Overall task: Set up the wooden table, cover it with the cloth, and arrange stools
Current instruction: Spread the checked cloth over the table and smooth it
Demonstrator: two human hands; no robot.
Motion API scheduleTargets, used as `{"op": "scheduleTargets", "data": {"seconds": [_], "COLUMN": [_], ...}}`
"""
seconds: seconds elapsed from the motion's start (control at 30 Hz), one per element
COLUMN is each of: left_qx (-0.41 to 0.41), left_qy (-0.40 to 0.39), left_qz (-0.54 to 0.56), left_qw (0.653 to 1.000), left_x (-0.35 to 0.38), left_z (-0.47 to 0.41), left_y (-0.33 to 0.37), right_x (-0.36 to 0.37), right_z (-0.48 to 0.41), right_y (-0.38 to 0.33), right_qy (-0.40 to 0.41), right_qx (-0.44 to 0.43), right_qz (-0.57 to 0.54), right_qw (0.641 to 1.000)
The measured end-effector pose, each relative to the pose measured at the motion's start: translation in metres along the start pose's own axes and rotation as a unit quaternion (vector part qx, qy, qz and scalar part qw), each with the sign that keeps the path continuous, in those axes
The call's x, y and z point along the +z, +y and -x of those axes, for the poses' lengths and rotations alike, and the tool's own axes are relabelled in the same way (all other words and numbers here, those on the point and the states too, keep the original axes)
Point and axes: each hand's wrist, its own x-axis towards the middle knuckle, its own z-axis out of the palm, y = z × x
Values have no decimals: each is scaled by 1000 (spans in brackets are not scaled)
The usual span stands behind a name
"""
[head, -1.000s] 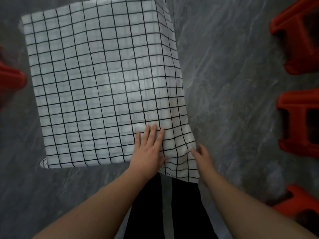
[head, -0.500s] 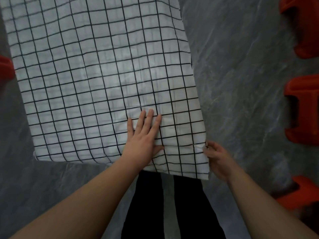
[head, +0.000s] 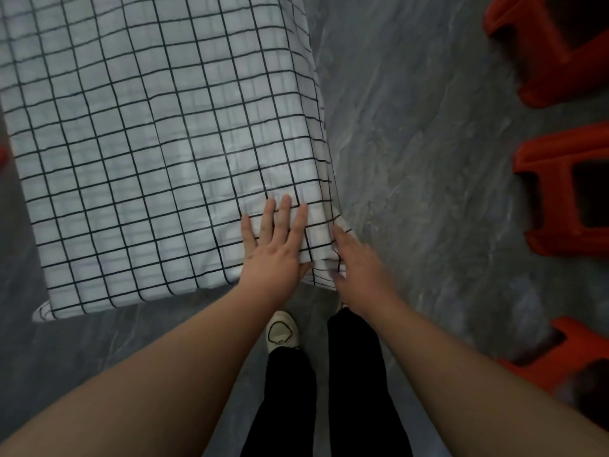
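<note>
The left hand (head: 278,249) lay flat and spread on the cloth (head: 158,153) at the table's near right corner; the right hand (head: 354,263), blurred, touched the hanging edge, grip unclear. Red stools (head: 557,186) stood well right. A tug might skew the cloth.

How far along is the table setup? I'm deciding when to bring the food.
Done: the cloth covers the whole tabletop. In hand: the left hand presses flat on the near right corner while the right hand works the hanging edge there. Left: the red stools stand off to the right on the floor, not yet arranged.
</note>
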Motion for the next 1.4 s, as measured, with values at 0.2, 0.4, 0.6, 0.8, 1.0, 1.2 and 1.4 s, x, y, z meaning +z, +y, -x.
{"op": "scheduleTargets", "data": {"seconds": [0.2,0.4,0.6,0.8,1.0,1.2,1.4], "left_qx": [-8,-3,-9,-12,-5,9,9], "left_qy": [-10,9,17,35,-2,-17,-25], "left_qz": [5,2,-2,-10,14,103,30], "left_qw": [1000,1000,1000,999,1000,994,999], "left_x": [-1,-1,2,6,1,-15,-9], "left_z": [-3,-2,-2,0,2,4,8], "left_y": [1,1,2,3,0,-9,-6], "right_x": [1,19,30,11,-1,-15,4], "right_z": [37,41,20,25,4,-6,7], "right_y": [61,39,49,38,-36,-52,7], "right_qy": [-3,95,-34,158,1,-8,-81], "right_qx": [395,45,224,220,2,41,185], "right_qz": [-38,-16,34,-128,-149,-178,-72], "right_qw": [918,994,973,954,989,983,977]}}
